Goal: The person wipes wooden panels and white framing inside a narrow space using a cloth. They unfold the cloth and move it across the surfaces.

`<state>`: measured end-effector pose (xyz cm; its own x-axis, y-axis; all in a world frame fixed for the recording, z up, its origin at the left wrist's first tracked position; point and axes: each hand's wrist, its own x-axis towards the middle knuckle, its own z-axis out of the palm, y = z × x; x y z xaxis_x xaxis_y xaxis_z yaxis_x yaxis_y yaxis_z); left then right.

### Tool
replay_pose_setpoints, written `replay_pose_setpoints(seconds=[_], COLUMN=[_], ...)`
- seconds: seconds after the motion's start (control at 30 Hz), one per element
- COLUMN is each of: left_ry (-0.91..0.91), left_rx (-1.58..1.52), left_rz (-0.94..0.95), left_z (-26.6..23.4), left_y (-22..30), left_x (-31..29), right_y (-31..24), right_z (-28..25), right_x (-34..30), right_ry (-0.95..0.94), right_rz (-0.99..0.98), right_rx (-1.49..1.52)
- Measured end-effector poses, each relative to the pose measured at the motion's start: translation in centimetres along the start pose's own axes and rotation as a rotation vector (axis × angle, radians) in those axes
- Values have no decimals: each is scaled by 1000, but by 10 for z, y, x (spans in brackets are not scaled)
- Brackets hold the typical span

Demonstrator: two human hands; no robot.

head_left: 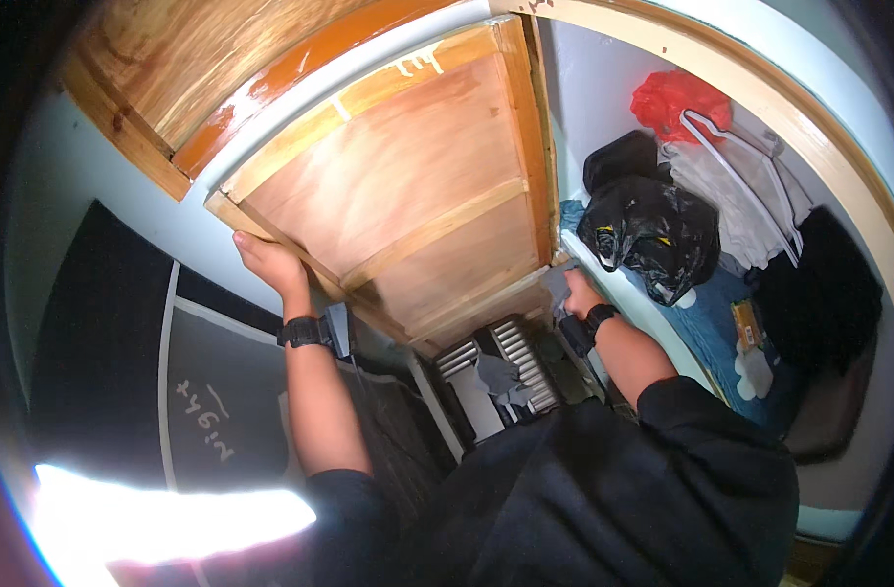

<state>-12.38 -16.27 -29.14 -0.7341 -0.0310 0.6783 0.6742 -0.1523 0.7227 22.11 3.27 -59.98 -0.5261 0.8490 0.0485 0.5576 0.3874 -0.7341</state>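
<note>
A wooden cabinet door (388, 176) with a pale plywood panel and framed edges stands swung open in front of me. My left hand (266, 264) grips its left edge, fingers closed at the wood. Low by the door's hinge side, my right hand (582, 293) is closed on a grey cloth (557, 284), bunched against the lower corner near the frame. Part of that cloth is hidden behind my fingers. Each wrist carries a black band.
Right of the door, a compartment holds a black plastic bag (652, 235), a red bag (677, 103), a white hanger (745, 181) and piled clothes. Below me are a slatted black-and-white object (520, 362) and another grey cloth (501, 377). A dark panel (222, 391) with handwriting stands at left.
</note>
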Motion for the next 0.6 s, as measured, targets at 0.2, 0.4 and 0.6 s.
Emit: replay_pose_setpoints(seconds=[0.2,0.4,0.6], left_ry=[-12,19,45], left_rx=[-11,-16,58], left_rz=[9,1,4], left_z=[-2,-9,-16], left_y=[-5,5,-12], left_x=[2,-1,-2], right_y=[24,102,39], right_z=[47,104,60], right_x=[49,98,105], right_ry=[52,-97,-95], right_rz=[883,297,-340], right_rx=[1393,635,138])
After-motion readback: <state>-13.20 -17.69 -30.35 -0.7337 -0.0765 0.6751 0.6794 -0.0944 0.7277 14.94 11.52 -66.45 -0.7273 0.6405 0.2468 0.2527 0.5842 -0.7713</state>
